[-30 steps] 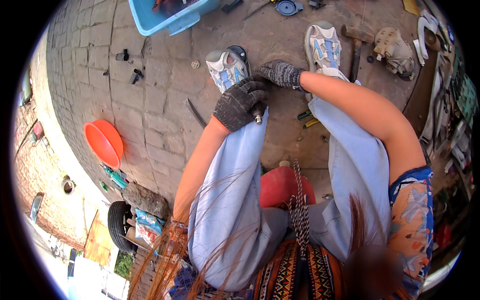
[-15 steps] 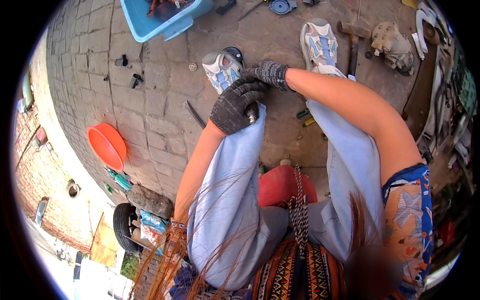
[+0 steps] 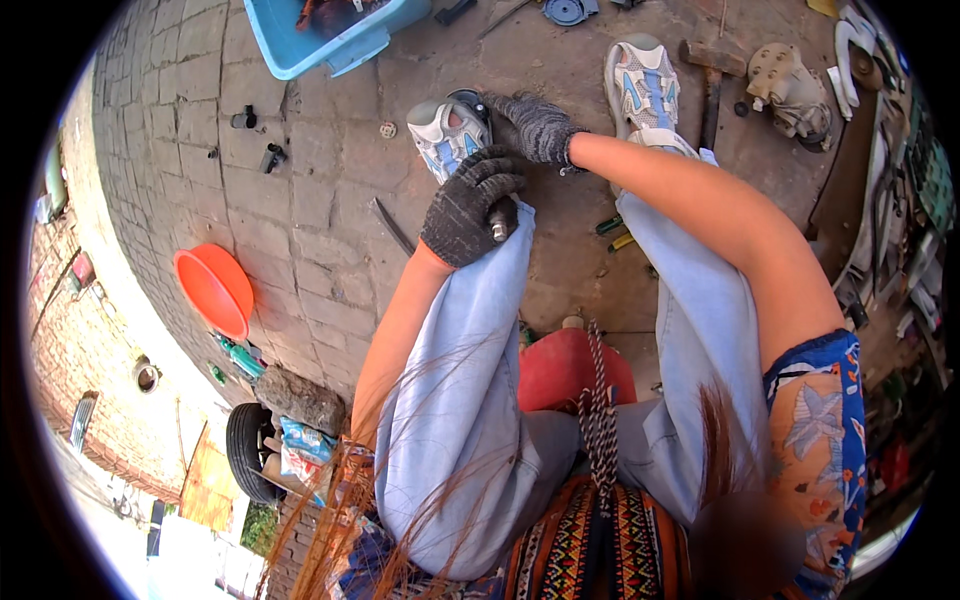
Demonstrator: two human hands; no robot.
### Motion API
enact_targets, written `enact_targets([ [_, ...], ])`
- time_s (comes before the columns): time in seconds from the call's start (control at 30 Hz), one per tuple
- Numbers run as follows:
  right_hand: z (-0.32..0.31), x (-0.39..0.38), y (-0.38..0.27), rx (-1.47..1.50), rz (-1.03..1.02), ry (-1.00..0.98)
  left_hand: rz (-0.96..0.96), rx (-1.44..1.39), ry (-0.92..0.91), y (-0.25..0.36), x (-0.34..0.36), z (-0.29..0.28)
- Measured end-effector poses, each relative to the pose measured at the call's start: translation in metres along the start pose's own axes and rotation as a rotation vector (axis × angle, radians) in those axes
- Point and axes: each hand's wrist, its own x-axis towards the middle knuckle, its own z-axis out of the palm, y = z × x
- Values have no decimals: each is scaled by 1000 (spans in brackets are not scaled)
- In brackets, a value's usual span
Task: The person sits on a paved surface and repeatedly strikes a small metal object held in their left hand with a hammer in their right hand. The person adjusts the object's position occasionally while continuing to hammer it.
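Wearing a dark grey knit glove, my left hand (image 3: 468, 208) rests by my left knee, its fingers wrapped round a dark part with a shiny metal tip (image 3: 499, 230). Most of that part is hidden in the palm. Just beyond it, my right hand (image 3: 537, 130), gloved alike, is bent with its fingers curled and pointing left; whatever they hold is hidden. A dark round ring-like piece (image 3: 467, 98) lies beside my left shoe (image 3: 440, 135), close to the right fingertips. On the paving left of my knee lies a curved dark strip (image 3: 391, 226).
A blue tub (image 3: 335, 55) with parts stands at the far left, an orange basin (image 3: 215, 290) nearer left. A hammer (image 3: 712, 85) and a metal housing (image 3: 790, 95) lie beyond my right shoe. Small black fittings (image 3: 272, 157) dot the paving. Scrap lines the right side.
My right hand has drawn slightly away from my left hand, opening a gap between them. The left hand keeps its grip on the dark part and has barely moved.
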Motion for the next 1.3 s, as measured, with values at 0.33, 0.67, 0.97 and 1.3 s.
enact_targets([
  [0.33,16,-4,0,174,309,201,27,20,-43,-4,5,-4],
  [0.67,25,-2,-12,757,295,-350,-25,113,17,-4,8,-13],
  [0.97,11,-3,-26,453,98,-318,-53,78,154,-8,-9,3],
  [1.3,-126,-87,33,271,202,170,-53,-52,159,-14,-17,3],
])
